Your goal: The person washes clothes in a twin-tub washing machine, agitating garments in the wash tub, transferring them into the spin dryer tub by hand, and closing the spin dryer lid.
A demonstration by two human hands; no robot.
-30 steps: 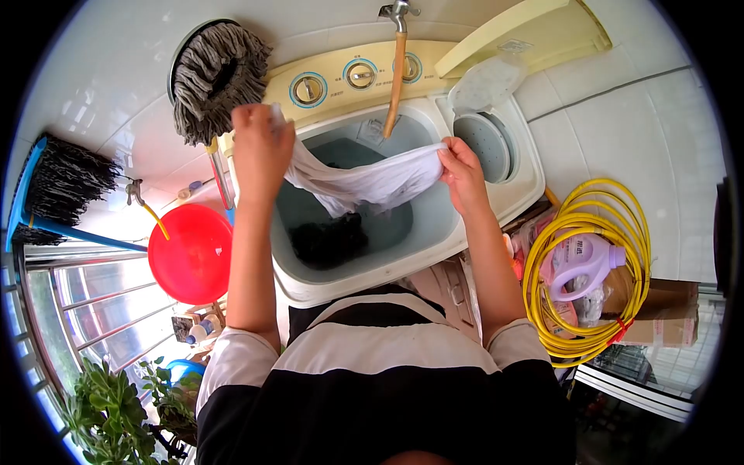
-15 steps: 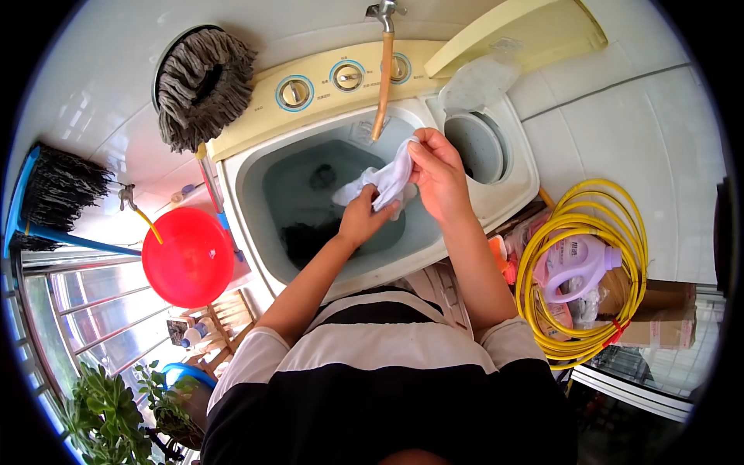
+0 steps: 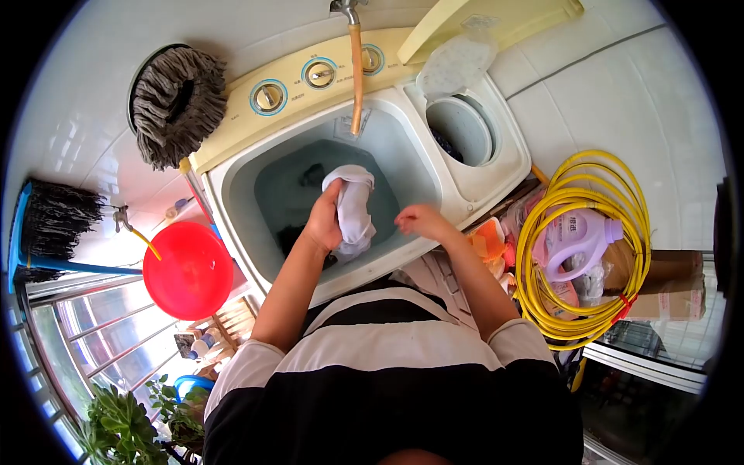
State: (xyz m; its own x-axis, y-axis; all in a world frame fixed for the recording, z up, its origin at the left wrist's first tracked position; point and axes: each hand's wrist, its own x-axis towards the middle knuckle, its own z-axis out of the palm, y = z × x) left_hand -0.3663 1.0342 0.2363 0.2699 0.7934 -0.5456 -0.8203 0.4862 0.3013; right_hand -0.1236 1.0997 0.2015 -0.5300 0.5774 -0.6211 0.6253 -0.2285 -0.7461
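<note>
My left hand (image 3: 325, 221) grips a bunched white cloth (image 3: 356, 209) and holds it up over the wash tub (image 3: 240, 194) of a twin-tub washing machine; what garment it is I cannot make out. Water fills the tub, and a dark cloth (image 3: 288, 236) lies in it, partly behind my left arm. To the right of the white cloth, apart from it, my right hand (image 3: 425, 222) is over the tub's front rim, fingers loosely bent and holding nothing visible. An orange-brown hose (image 3: 356, 81) hangs from a tap above the water.
The spin tub (image 3: 465, 132) stands uncovered at right, with dark fabric inside. Beyond it are a coiled yellow hose (image 3: 535, 310) and a lilac detergent bottle (image 3: 585, 240). A red basin (image 3: 186, 271), a grey mop (image 3: 178, 105) and a blue-framed broom (image 3: 58, 221) are at left.
My right hand has let go of the white cloth and moved down to the tub's front rim. My left hand now holds the cloth alone, hanging more upright. The view has shifted slightly.
</note>
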